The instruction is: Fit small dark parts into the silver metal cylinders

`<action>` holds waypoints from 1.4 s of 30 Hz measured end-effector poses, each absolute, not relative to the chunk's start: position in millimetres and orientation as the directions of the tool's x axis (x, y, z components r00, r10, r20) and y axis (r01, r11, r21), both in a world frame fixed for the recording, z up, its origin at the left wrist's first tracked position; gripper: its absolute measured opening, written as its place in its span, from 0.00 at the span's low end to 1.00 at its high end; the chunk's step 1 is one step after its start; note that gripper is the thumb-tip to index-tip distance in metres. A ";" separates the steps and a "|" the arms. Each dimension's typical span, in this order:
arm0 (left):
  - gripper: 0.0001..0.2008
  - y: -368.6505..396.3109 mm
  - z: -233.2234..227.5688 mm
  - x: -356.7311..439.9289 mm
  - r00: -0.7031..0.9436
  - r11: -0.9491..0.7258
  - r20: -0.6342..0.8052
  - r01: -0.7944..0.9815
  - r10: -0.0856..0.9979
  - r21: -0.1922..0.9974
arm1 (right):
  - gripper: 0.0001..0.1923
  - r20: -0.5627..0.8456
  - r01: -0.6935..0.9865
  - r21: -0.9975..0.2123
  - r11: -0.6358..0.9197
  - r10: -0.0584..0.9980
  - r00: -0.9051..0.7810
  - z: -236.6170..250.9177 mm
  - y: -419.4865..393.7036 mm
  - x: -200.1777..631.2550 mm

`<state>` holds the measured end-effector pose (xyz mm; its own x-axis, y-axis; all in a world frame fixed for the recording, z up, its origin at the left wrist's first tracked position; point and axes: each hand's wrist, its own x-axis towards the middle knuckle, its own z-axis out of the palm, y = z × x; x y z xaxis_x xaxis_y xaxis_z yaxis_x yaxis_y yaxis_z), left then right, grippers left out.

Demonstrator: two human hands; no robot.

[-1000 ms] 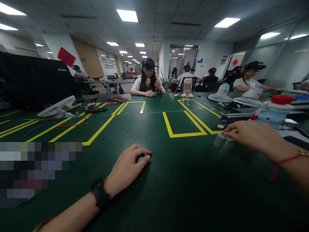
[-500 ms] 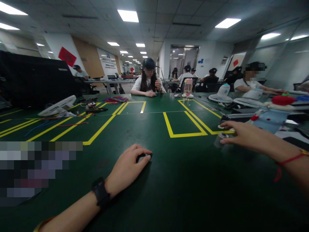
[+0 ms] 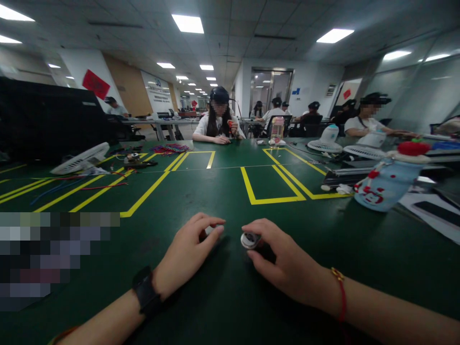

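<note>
Left hand (image 3: 187, 254) hides its small object.

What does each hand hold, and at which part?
Right hand: small round silvery part, gripped at its rim. Left hand: small dark object, mostly hidden.

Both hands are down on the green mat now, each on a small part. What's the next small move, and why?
Probably ease the right hand leftward so its small round silver part meets the piece under the left hand. The two sit side by side on the green mat, a small gap apart; the left piece is mostly hidden by fingers.
</note>
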<state>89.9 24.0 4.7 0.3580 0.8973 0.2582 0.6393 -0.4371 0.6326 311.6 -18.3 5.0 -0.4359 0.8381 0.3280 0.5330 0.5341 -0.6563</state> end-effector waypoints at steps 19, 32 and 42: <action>0.08 5.4 -1.9 108.8 0.483 -0.466 0.147 0.650 0.863 0.600 | 0.20 0.324 0.570 -0.681 0.459 0.887 -0.328 -5.6 -18.9 317.3; 0.20 40.3 2.7 73.1 0.233 -0.280 0.158 0.720 0.959 0.635 | 0.22 0.174 0.997 -0.065 -0.049 0.983 0.060 41.7 54.0 494.5; 0.17 36.3 -1.1 81.1 0.291 -0.327 0.165 0.700 0.942 0.634 | 0.26 0.350 0.759 -0.032 0.651 0.718 -0.601 18.2 -3.0 343.9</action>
